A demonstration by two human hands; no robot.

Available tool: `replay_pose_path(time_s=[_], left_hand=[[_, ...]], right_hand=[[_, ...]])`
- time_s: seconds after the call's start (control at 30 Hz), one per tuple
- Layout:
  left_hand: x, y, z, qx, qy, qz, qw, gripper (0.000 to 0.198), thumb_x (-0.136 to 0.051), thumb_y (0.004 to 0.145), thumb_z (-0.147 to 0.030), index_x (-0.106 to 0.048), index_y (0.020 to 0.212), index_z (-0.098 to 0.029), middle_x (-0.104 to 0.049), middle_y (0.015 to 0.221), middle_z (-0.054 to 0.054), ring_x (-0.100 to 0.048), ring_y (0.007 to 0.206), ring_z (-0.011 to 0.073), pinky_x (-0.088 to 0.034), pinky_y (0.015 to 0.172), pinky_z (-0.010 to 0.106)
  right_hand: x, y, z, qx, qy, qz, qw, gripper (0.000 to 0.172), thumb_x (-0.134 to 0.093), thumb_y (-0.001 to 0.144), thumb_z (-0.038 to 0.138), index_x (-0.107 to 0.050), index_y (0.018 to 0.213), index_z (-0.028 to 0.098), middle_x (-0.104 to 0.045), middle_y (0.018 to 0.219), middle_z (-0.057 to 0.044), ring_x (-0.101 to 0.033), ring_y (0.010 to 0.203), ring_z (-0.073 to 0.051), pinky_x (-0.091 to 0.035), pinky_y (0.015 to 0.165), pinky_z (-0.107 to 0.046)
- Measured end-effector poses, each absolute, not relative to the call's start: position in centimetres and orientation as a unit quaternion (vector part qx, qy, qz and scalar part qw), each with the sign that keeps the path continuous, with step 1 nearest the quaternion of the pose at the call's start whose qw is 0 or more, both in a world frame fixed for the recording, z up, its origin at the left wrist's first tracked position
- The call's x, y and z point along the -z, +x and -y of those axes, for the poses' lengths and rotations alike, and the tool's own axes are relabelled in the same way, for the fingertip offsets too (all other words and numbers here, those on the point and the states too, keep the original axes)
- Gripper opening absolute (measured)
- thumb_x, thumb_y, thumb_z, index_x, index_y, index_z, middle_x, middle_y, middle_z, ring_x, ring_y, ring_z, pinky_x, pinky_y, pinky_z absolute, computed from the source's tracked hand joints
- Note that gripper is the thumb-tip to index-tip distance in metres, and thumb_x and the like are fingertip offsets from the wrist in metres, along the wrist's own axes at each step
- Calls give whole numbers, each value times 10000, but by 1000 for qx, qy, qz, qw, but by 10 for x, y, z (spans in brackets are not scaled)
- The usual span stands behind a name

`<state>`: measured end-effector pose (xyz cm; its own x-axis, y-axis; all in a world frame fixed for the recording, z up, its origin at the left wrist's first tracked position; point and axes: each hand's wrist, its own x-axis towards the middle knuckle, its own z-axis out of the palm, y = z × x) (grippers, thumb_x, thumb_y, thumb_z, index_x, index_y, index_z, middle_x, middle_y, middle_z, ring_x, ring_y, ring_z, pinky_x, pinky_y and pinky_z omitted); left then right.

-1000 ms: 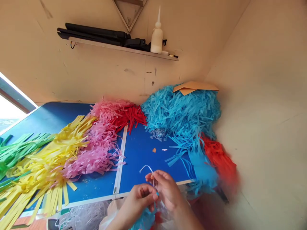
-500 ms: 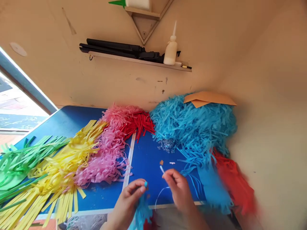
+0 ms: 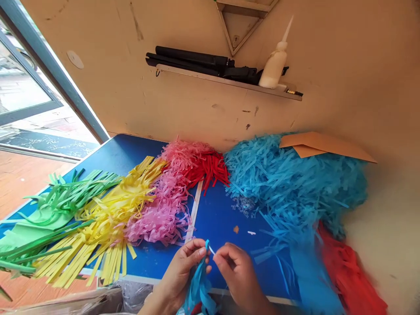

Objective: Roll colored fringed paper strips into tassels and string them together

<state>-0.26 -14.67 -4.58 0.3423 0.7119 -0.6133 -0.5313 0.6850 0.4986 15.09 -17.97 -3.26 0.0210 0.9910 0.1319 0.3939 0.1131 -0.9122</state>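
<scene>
My left hand (image 3: 185,264) is closed around a blue tissue-paper tassel (image 3: 199,286), whose small looped top pokes up between thumb and finger. The tassel's strips hang below the fist, with a bit of red beneath them. Between the thumb and forefinger of my right hand (image 3: 234,267) is a white string with a stiff tip (image 3: 211,250). That tip touches the blue loop; whether it passes through, I cannot tell. Beyond the hands, a tiny white piece (image 3: 251,232) and a small brown spot (image 3: 236,229) show on the blue table (image 3: 216,218).
Green (image 3: 62,201), yellow (image 3: 111,205) and pink (image 3: 160,214) shredded-paper tassels cover the table's left side. A large blue tassel heap (image 3: 278,179) lies right, with orange paper (image 3: 328,144) on top and red tassels (image 3: 357,275) beside it. A wall shelf (image 3: 229,82) holds a glue bottle (image 3: 274,65).
My right hand has brought the string's white tip leftward to the tassel's loop. The left hand still grips the tassel. The camera view has shifted, so the surroundings sit farther right.
</scene>
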Motion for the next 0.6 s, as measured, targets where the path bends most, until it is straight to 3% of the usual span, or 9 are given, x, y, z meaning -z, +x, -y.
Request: replay_pose_path(time_s=[0.17, 0.33, 0.47, 0.6], left_hand=[[47, -2, 149, -394, 202, -449, 776, 470, -944, 484, -396, -674, 794, -167, -653, 661, -13, -587, 579, 109, -510, 537, 211], [60, -2, 155, -430, 470, -498, 589, 299, -794, 681, -366, -611, 853, -203, -707, 747, 22, -681, 729, 187, -542, 696, 287], [80, 2, 162, -419, 611, -521, 424, 219, -669, 750, -288, -590, 947, -238, -728, 799, 17, -715, 757, 207, -568, 731, 339], [83, 10, 162, -393, 683, -497, 362, 159, -614, 798, -237, -571, 951, -244, -731, 843, 10, -719, 761, 187, -574, 716, 312]], right_hand=[[41, 149, 180, -331, -600, 609, 400, 296, -534, 933, 347, -615, 694, 191, -612, 664, 3, -554, 614, -129, -403, 580, -216], [45, 155, 183, -372, -602, 607, 362, 289, -508, 954, 398, -639, 1129, 210, -698, 915, -40, -651, 813, -176, -479, 714, -248], [51, 154, 182, -341, -606, 632, 342, 202, -505, 955, 308, -675, 912, 209, -702, 870, -44, -648, 784, -179, -462, 692, -258], [54, 156, 179, -219, -599, 678, 365, 324, -453, 990, 329, -669, 777, 216, -689, 827, -57, -608, 797, -202, -439, 738, -311]])
